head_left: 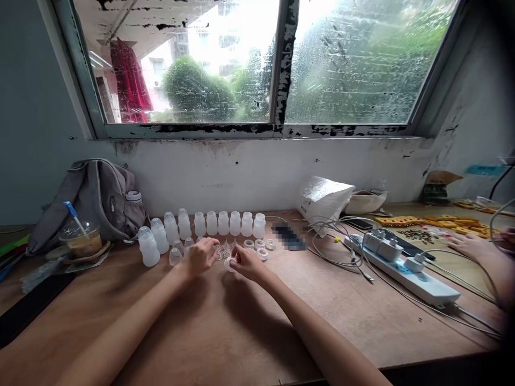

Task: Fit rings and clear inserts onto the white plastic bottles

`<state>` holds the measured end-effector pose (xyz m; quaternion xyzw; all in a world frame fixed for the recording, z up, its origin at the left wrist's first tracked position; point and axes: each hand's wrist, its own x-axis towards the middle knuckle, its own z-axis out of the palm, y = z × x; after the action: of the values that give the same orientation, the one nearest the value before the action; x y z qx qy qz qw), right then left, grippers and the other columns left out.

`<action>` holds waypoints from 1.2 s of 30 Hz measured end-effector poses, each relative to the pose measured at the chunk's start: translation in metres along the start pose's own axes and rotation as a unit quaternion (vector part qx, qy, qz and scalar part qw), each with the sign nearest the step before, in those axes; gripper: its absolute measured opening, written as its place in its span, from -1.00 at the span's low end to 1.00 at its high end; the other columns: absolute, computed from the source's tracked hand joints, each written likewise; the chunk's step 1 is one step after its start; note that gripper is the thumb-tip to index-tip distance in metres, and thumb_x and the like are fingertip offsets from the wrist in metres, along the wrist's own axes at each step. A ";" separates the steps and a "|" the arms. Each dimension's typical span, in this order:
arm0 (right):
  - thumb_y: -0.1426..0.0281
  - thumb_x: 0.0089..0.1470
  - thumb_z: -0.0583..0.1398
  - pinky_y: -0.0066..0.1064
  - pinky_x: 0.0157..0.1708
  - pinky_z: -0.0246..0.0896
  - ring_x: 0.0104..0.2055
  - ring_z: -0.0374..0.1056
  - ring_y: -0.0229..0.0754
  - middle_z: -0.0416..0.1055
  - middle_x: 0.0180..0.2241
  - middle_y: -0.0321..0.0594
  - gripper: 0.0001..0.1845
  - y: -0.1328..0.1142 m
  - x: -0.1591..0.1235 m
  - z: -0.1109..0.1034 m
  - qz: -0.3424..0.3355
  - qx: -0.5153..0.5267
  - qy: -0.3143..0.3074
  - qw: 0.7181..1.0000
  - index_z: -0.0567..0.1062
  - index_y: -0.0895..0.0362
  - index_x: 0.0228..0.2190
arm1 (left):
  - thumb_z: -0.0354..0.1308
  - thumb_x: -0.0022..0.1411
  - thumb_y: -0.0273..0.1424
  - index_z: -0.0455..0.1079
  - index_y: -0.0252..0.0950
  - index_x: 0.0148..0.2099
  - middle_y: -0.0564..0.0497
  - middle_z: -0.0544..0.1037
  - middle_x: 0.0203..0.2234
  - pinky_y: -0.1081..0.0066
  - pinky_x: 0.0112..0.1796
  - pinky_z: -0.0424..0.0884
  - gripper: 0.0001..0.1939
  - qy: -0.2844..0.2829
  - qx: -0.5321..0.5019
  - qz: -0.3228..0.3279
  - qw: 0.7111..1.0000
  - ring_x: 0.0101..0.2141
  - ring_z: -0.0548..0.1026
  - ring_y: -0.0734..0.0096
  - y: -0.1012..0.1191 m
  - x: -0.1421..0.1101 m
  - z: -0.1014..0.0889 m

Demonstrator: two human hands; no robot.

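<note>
My right hand (246, 262) pinches a white bottle collar ring (229, 264) just above the table. To its left, my left hand (201, 257) reaches with bent, parted fingers beside several clear silicone nipples (226, 250); nothing shows in its grip. Several more white collar rings (262, 253) lie to the right of my right hand. Behind both hands, open frosted baby bottles (222, 223) stand in a row. Bottles topped with clear domed caps (149, 247) form a slanted line at the left. Loose clear caps (176, 256) sit close to my left wrist, partly covered by the hand.
At left are a grey backpack (100, 198), an iced drink cup (81, 239) and a black flat object (34, 305). A pixelated dark item (289, 237), tangled cables and a white power strip (406, 271) lie right. Another person's hand (469, 245) is near yellow parts (454, 222).
</note>
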<state>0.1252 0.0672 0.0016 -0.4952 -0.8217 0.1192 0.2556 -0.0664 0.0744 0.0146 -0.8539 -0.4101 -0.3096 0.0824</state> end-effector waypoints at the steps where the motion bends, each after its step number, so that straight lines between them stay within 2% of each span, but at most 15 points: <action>1: 0.41 -0.12 0.10 -0.55 -0.56 -0.13 -0.55 0.12 -0.36 0.27 -0.60 -0.36 -0.88 -0.002 0.000 0.000 -0.013 0.008 0.003 1.000 0.30 0.13 -0.42 | -0.04 0.12 -0.40 0.21 -0.29 -0.12 -0.04 0.40 -0.28 0.36 -0.21 0.34 -0.76 -0.003 -0.019 0.005 1.000 -0.23 0.37 0.35 0.009 -0.012 0.001; 4: 0.44 -0.16 0.12 -0.56 -0.56 -0.11 -0.56 0.11 -0.37 0.27 -0.60 -0.36 -0.87 -0.008 -0.002 0.004 -0.049 0.010 0.007 0.999 0.31 0.13 -0.43 | 0.00 0.10 -0.34 0.16 -0.27 -0.03 -0.07 0.37 -0.19 0.31 -0.15 0.31 -0.64 -0.016 -0.062 -0.005 0.998 -0.15 0.34 0.30 0.026 -0.040 0.002; 7: 0.46 -0.17 0.12 -0.57 -0.56 -0.10 -0.56 0.11 -0.36 0.28 -0.58 -0.35 -0.86 -0.015 -0.005 0.009 -0.080 0.004 0.005 0.997 0.30 0.13 -0.43 | 0.02 0.09 -0.30 0.15 -0.27 -0.01 -0.08 0.37 -0.17 0.29 -0.13 0.29 -0.60 -0.028 -0.073 -0.022 0.997 -0.15 0.33 0.28 0.029 -0.051 0.001; 13: 0.50 -0.14 0.07 -0.57 -0.57 -0.10 -0.56 0.11 -0.36 0.30 -0.56 -0.32 -0.86 -0.021 -0.010 0.018 -0.129 0.012 -0.002 0.992 0.29 0.14 -0.40 | 0.04 0.07 -0.24 0.21 -0.27 -0.06 -0.05 0.41 -0.26 0.30 -0.19 0.31 -0.62 -0.044 -0.077 -0.027 0.996 -0.22 0.36 0.28 0.026 -0.051 0.003; 20: 0.54 -0.16 0.06 -0.58 -0.55 -0.08 -0.55 0.12 -0.38 0.28 -0.56 -0.36 -0.81 -0.017 -0.009 0.022 -0.149 0.024 0.007 0.989 0.28 0.12 -0.39 | 0.04 0.07 -0.21 0.29 -0.30 -0.15 -0.06 0.43 -0.30 0.31 -0.20 0.29 -0.66 -0.057 -0.085 -0.025 0.994 -0.24 0.36 0.28 0.031 -0.051 0.002; 26: 0.60 -0.26 0.06 -0.58 -0.56 -0.08 -0.56 0.09 -0.38 0.23 -0.59 -0.41 -0.72 -0.017 -0.006 0.017 -0.161 0.038 -0.009 0.986 0.28 0.11 -0.39 | 0.06 0.05 -0.25 0.28 -0.28 -0.13 -0.05 0.43 -0.29 0.32 -0.22 0.30 -0.67 -0.058 -0.094 -0.034 0.993 -0.25 0.36 0.29 0.030 -0.048 0.000; 30: 0.59 -0.25 0.07 -0.55 -0.51 0.00 -0.50 0.13 -0.35 0.26 -0.50 -0.35 -0.72 -0.016 -0.006 0.008 -0.176 0.045 -0.013 0.983 0.29 0.12 -0.38 | 0.06 0.05 -0.25 0.27 -0.30 -0.15 -0.05 0.42 -0.30 0.31 -0.22 0.29 -0.67 -0.056 -0.073 -0.034 0.995 -0.26 0.36 0.28 0.025 -0.049 -0.002; 33: 0.57 -0.20 0.07 -0.50 -0.42 0.07 -0.40 0.18 -0.30 0.28 -0.37 -0.26 -0.73 -0.008 -0.002 0.001 -0.163 0.026 0.027 0.986 0.30 0.12 -0.35 | 0.05 0.05 -0.22 0.29 -0.30 -0.18 -0.06 0.41 -0.33 0.31 -0.22 0.29 -0.68 -0.053 -0.042 -0.050 0.996 -0.27 0.36 0.28 0.016 -0.051 -0.005; 36: 0.54 -0.13 0.05 -0.43 -0.30 0.09 -0.30 0.20 -0.23 0.29 -0.30 -0.19 -0.73 0.006 0.003 -0.002 -0.104 -0.022 0.100 0.989 0.30 0.12 -0.29 | 0.04 0.05 -0.21 0.28 -0.31 -0.16 -0.07 0.41 -0.33 0.30 -0.22 0.28 -0.66 -0.051 -0.021 -0.062 0.997 -0.27 0.36 0.28 0.006 -0.054 -0.006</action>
<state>0.1296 0.0727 0.0013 -0.4225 -0.8414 0.0235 0.3361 -0.0900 0.0333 -0.0120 -0.8432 -0.4589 -0.2791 0.0242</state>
